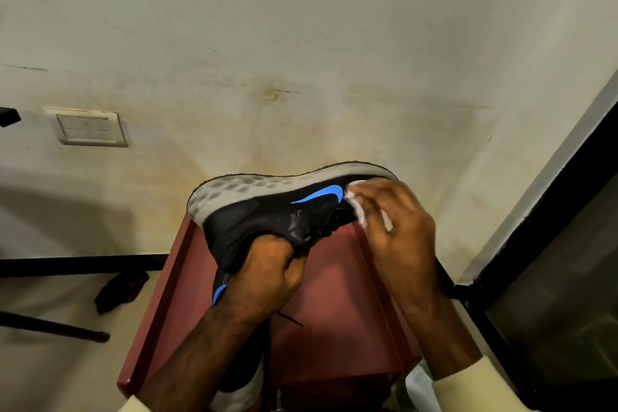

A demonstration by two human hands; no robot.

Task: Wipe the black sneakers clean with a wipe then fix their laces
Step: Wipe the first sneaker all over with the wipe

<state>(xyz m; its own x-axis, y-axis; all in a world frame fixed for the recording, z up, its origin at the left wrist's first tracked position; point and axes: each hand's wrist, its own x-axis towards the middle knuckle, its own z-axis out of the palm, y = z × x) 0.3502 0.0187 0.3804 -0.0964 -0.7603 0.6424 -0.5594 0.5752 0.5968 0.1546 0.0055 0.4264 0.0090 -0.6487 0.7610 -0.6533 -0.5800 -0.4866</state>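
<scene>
Black mesh sneaker gripped in left hand; right hand pinches crumpled white wipe against it.

A reddish-brown table with raised side edges carries one black sneaker lying near its left edge.
</scene>
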